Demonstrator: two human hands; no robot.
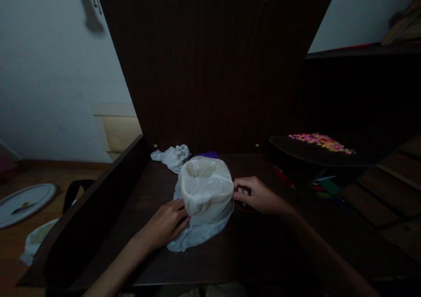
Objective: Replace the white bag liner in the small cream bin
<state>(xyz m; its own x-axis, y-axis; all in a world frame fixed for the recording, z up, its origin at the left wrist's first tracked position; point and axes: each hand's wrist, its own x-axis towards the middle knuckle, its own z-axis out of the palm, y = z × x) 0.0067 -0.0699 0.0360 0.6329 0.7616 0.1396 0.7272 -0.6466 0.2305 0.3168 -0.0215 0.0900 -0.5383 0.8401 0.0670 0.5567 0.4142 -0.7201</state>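
Note:
A small round-cornered container stands upright on the dark wooden surface, with a thin white plastic bag (207, 196) draped over its rim and down its outside. The bag dips into the opening at the top, and its loose edge spreads around the base. At the container's lower left side, my left hand (171, 220) has curled fingers gripping the bag. My right hand (250, 193) pinches the bag at the right side, fingers bent. Behind the container on the left lies a crumpled white plastic bag (174, 157), with a purple item (208, 155) beside it.
A dark wooden panel (210, 69) rises at the back and a raised side board (95, 205) runs along the left. To the right, a rounded shelf (305, 152) carries a colourful beaded strip (322, 142). A white lid-like disc (28, 203) lies on the floor.

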